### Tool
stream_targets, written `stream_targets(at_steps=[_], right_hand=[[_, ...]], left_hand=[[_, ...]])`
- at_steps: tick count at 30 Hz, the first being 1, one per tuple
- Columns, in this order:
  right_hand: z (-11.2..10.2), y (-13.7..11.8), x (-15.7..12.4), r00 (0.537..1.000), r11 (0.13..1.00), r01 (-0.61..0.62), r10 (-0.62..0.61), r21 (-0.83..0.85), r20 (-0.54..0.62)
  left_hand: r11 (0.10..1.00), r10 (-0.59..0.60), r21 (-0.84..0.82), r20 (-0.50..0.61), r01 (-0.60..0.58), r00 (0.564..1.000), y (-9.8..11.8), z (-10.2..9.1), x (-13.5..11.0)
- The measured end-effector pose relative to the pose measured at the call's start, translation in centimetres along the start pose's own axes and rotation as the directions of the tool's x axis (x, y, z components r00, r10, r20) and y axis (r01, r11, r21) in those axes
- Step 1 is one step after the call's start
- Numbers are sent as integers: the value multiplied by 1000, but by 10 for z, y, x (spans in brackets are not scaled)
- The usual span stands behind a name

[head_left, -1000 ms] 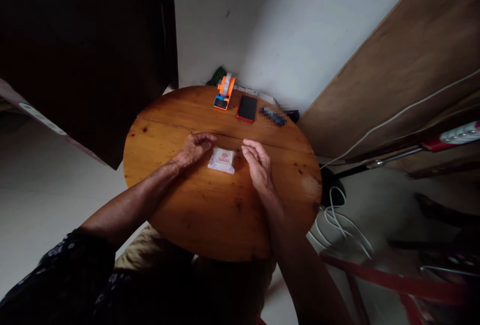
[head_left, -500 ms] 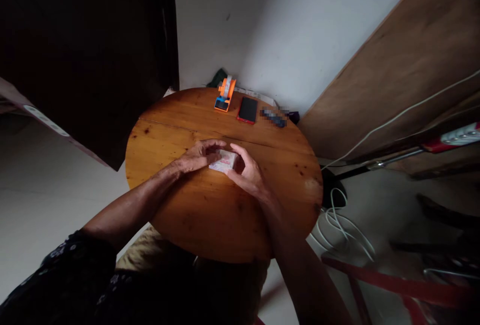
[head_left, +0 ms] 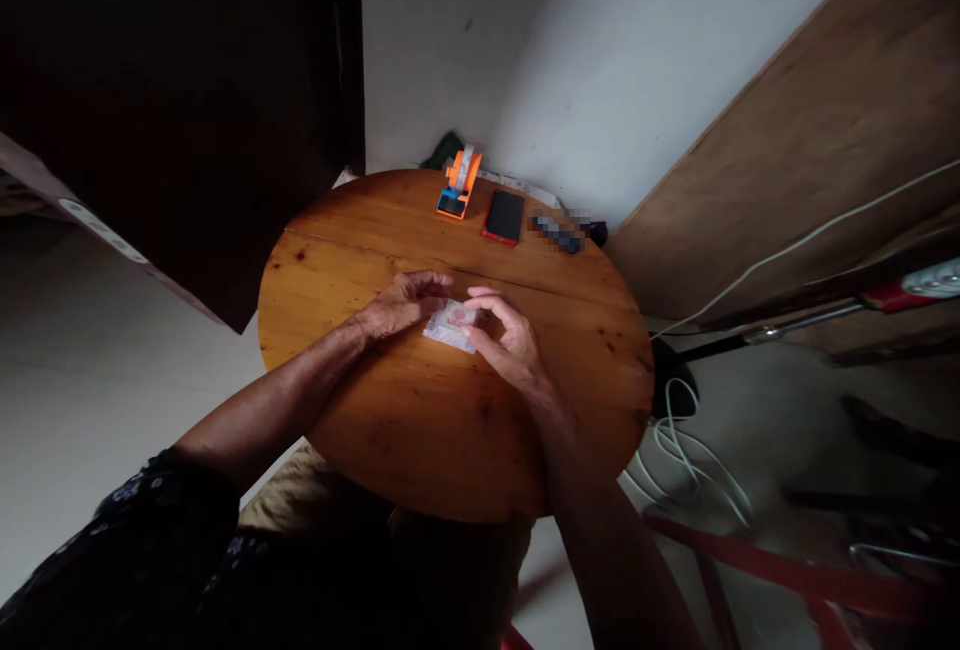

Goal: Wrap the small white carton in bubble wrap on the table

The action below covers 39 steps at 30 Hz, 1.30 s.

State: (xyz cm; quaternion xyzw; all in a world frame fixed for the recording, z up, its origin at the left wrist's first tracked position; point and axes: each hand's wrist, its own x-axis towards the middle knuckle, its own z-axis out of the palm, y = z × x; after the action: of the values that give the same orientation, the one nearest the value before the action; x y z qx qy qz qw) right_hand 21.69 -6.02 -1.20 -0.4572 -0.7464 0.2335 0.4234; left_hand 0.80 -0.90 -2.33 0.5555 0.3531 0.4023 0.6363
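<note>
A small whitish packet with reddish print point(head_left: 448, 327) sits between my hands over the middle of the round wooden table point(head_left: 345, 280). My left hand point(head_left: 401, 305) is curled at its left edge, thumb along the near side. From the right, my right hand point(head_left: 511, 338) pinches the packet between thumb and forefinger. The packet's right end is partly covered by those fingers. Whether it rests on the tabletop or is lifted slightly, I cannot tell.
Toward the wall stand an orange tape dispenser point(head_left: 463, 175), a black-screened phone with a red edge point(head_left: 504, 217) and a dark blurred-out object point(head_left: 556, 232). White cable point(head_left: 679, 430) lies coiled on the floor at right, near a red chair frame point(head_left: 780, 555).
The packet has tilted and looks flatter, with its near right corner lower. My right thumb and forefinger have closed in on it. The view has shifted slightly.
</note>
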Motion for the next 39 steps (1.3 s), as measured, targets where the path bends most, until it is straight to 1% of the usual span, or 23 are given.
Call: stream_targets(at_steps=[6, 8, 10, 12, 14, 17, 19, 22, 25, 27, 29, 31, 33, 36, 38, 39], right_hand=[[12, 2, 2, 990, 997, 35, -44, -69, -134], [14, 3, 3, 984, 998, 43, -51, -51, -170], [16, 4, 5, 981, 999, 33, -34, -6, -191], [17, 4, 7, 982, 998, -11, 21, 55, -188], [18, 4, 9, 981, 990, -75, 96, 123, -170], [14, 3, 14, 974, 967, -153, 182, 202, -137], [8, 0, 20, 972, 958, -173, 204, 229, -119], [-3, -5, 33, 975, 958, -173, 199, 229, -100], [-10, -5, 51, 974, 957, -163, 194, 240, -113], [-10, 1, 63, 964, 945, -177, 223, 274, -148], [-6, 13, 70, 936, 918, -225, 297, 327, -189], [-2, 27, 71, 893, 875, -285, 391, 390, -223], [0, 40, 67, 860, 845, -327, 451, 424, -237], [-3, 52, 60, 855, 839, -352, 468, 415, -222], [-6, 55, 57, 860, 843, -332, 455, 424, -231], [-7, 56, 57, 860, 842, -317, 449, 436, -242]], left_hand=[[999, 32, -34, 36, -31, 999, 1, 4, -3], [999, 41, -22, 49, -40, 998, 1, 5, -4], [999, 47, -3, 65, -47, 997, 1, 6, -4], [999, 33, 39, 77, -36, 996, 1, 8, -4], [993, 10, 117, 109, -23, 994, 1, 11, -4], [975, 32, 212, 165, -67, 986, 1, 14, -5], [976, 57, 196, 192, -95, 980, 0, 15, -5], [989, 74, 110, 213, -99, 974, -3, 17, -5], [987, 123, 75, 207, -141, 971, -6, 21, -4], [982, 165, 56, 189, -178, 968, -7, 24, -4], [981, 185, 28, 165, -192, 969, -5, 27, -6], [985, 161, 30, 150, -167, 976, -2, 29, -9], [990, 128, 49, 131, -136, 983, 2, 30, -11], [991, 132, 14, 103, -134, 986, 4, 31, -11], [991, 128, 12, 95, -130, 987, 4, 30, -10], [992, 117, 37, 90, -120, 989, 4, 30, -9]])
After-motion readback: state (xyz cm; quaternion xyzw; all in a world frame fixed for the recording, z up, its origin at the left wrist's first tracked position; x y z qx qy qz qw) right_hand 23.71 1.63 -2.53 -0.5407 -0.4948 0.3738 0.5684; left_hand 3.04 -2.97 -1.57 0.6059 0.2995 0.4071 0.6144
